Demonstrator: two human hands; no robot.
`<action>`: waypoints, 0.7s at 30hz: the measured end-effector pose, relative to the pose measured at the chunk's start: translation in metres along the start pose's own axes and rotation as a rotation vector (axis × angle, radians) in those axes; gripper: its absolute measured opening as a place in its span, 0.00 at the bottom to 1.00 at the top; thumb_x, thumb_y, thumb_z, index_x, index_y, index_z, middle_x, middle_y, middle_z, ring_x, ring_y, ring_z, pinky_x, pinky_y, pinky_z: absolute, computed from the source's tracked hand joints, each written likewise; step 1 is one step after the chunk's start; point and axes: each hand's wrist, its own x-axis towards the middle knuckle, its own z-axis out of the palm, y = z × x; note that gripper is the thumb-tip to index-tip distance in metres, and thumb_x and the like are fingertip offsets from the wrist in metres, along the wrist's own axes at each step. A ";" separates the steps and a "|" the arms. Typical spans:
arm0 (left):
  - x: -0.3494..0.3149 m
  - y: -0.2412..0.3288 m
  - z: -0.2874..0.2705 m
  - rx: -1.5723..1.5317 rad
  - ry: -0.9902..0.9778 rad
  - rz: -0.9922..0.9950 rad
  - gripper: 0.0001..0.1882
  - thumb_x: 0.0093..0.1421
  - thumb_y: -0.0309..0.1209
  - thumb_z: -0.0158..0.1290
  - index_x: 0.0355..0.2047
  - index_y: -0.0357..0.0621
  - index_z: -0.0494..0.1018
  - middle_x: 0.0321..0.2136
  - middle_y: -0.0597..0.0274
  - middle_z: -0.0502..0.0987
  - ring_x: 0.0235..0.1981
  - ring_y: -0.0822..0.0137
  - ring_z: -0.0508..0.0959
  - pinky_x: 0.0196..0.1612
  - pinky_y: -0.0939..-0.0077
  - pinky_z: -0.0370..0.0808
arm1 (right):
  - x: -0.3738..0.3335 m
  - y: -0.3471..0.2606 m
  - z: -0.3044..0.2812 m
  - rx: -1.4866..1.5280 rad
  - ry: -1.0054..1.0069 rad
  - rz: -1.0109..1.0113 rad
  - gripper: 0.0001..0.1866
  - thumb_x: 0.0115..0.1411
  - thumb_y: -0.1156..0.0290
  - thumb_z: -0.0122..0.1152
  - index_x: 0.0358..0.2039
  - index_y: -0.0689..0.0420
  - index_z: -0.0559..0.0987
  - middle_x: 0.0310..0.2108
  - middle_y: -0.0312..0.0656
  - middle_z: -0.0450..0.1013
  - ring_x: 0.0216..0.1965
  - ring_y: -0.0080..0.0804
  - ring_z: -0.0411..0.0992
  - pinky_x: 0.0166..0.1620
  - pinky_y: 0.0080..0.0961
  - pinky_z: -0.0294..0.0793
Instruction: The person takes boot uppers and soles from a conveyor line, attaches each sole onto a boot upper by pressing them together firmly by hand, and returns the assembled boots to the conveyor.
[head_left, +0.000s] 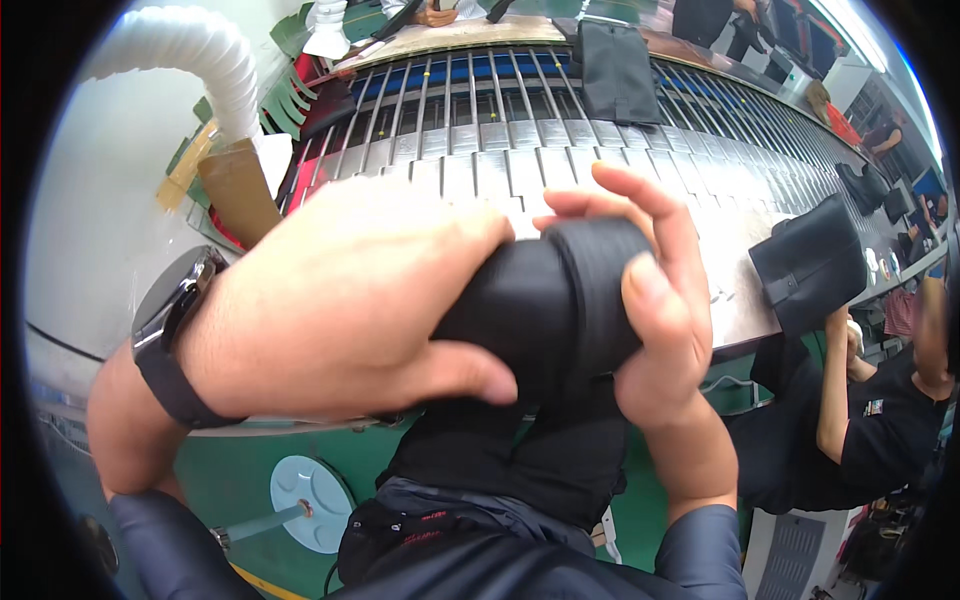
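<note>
A black, smooth leather-like piece (535,300), bent into a rounded shape with a thick band along its right side, is held up above my lap. My left hand (370,310) wraps over its left end, thumb along the lower edge and fingers hidden behind it. Around the right end curls my right hand (665,300), its thumb pressed to the banded side and some fingertips raised at the top. Whether it is a bag or a part of one I cannot tell. A dark watch (180,320) is on my left wrist.
A roller conveyor (490,100) runs across ahead, carrying a black flat bag (617,75). Another black bag (812,262) stands at the right, near a co-worker's arm (835,390). A white ribbed duct (190,50) hangs at upper left. A pale blue round stool (312,503) is below left.
</note>
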 end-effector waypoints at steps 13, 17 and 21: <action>-0.062 0.057 0.035 -0.091 -0.024 -0.069 0.36 0.51 0.49 0.75 0.43 0.33 0.70 0.23 0.50 0.81 0.24 0.46 0.84 0.27 0.56 0.79 | -0.087 0.000 0.023 0.155 0.014 -0.249 0.31 0.69 0.53 0.61 0.58 0.71 0.75 0.57 0.67 0.74 0.57 0.50 0.75 0.61 0.43 0.75; -0.080 0.063 0.047 -0.076 0.072 -0.038 0.31 0.53 0.45 0.74 0.38 0.34 0.68 0.22 0.50 0.80 0.23 0.48 0.84 0.27 0.57 0.81 | -0.087 0.006 0.023 0.056 -0.131 -0.401 0.30 0.69 0.52 0.61 0.57 0.70 0.76 0.56 0.67 0.74 0.56 0.55 0.77 0.61 0.47 0.76; -0.085 0.063 0.054 -0.097 0.105 0.000 0.29 0.55 0.45 0.72 0.38 0.34 0.68 0.23 0.50 0.80 0.23 0.48 0.84 0.27 0.58 0.81 | -0.089 0.006 0.022 -0.050 -0.201 -0.464 0.30 0.70 0.52 0.61 0.56 0.70 0.76 0.55 0.66 0.75 0.56 0.58 0.77 0.62 0.51 0.75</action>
